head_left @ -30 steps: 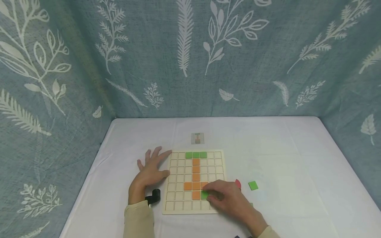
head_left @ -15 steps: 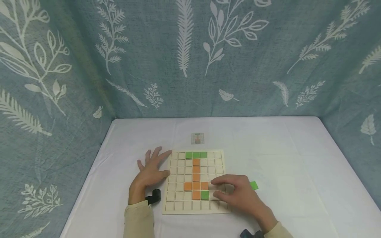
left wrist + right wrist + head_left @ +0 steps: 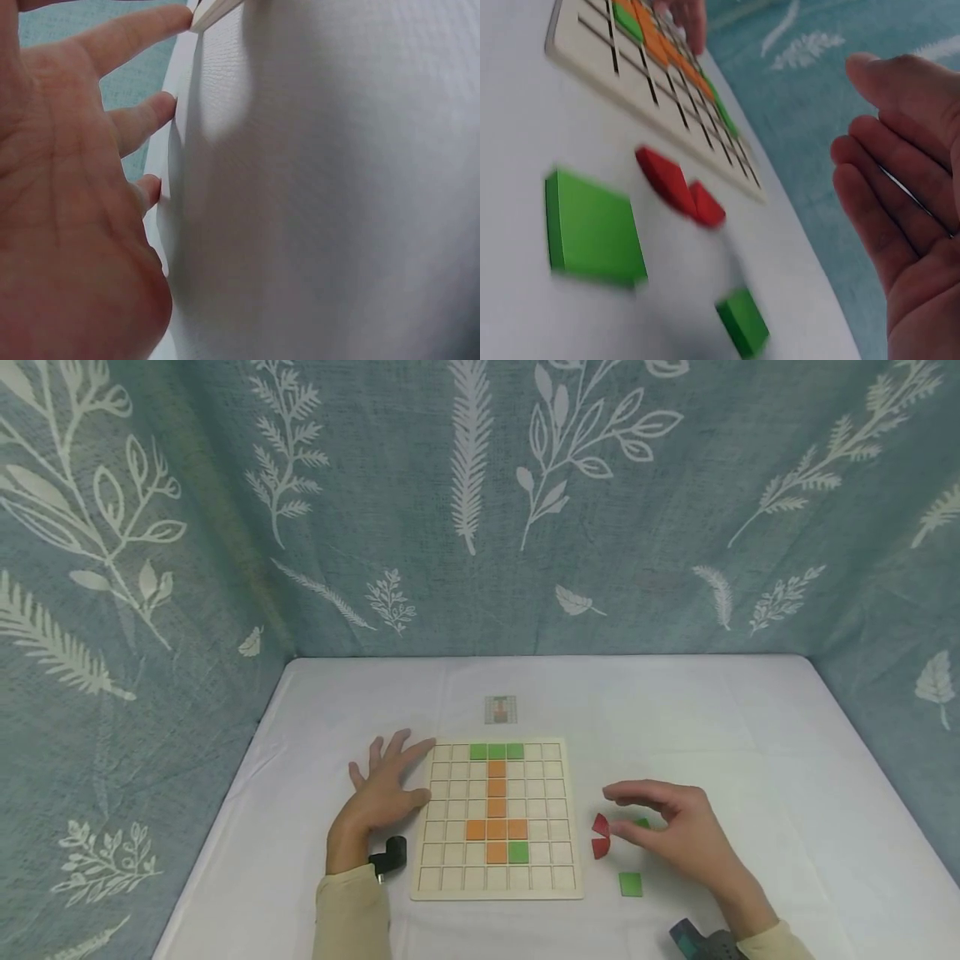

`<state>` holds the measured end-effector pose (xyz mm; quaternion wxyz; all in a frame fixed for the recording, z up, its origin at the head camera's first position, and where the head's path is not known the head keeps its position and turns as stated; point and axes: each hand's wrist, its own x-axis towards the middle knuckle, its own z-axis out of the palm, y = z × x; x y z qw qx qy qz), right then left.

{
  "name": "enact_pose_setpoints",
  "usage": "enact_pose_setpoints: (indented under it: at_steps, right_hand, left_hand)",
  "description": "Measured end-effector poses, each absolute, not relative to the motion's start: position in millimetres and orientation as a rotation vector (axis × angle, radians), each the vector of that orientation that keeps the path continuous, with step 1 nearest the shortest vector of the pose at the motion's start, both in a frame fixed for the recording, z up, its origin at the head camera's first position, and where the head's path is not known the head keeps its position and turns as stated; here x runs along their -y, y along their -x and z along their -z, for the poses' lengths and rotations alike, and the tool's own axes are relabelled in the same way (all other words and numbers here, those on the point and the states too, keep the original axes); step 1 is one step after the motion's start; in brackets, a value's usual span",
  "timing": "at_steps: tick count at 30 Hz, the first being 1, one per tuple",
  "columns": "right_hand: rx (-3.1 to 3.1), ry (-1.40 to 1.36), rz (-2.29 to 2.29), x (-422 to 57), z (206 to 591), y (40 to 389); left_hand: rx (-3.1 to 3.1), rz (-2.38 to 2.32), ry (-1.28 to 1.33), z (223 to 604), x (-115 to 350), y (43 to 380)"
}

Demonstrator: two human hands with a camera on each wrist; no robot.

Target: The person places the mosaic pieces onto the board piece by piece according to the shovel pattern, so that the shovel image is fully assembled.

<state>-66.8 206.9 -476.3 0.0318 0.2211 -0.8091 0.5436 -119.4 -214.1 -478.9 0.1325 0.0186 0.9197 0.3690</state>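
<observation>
A pale wooden grid board (image 3: 450,858) lies on the table. My left hand (image 3: 381,797) rests at its left side, fingers spread, with index fingertip and thumb touching the edge. In the board's cells sit three green tiles (image 3: 497,752) along the far row, several orange tiles (image 3: 497,808) below them, and a green tile (image 3: 518,852) near the front. Right of the board hovers my right hand (image 3: 686,831), thumb and fingers apart, holding nothing. Close to its thumb are two red wedge pieces (image 3: 666,180). Two loose green square tiles (image 3: 592,229) lie nearby; the hand partly hides one in the head view.
A small printed card (image 3: 500,710) with a grid pattern lies beyond the board. A white cloth (image 3: 720,718) covers the table. Blue-green curtains (image 3: 420,510) with white leaf prints stand behind and at both sides.
My right hand has let go of the green tile in the near part of the board and moved right, uncovering the red pieces and a loose green tile. The left hand stays put.
</observation>
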Motion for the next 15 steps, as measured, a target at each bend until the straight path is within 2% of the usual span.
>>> enact_pose_setpoints:
  at_steps: [15]
  right_hand:
    - [2.872,-0.38,-1.379,-252,485,56]
  left_hand:
    - [-2.678,-1.059,-0.045,482,213,120]
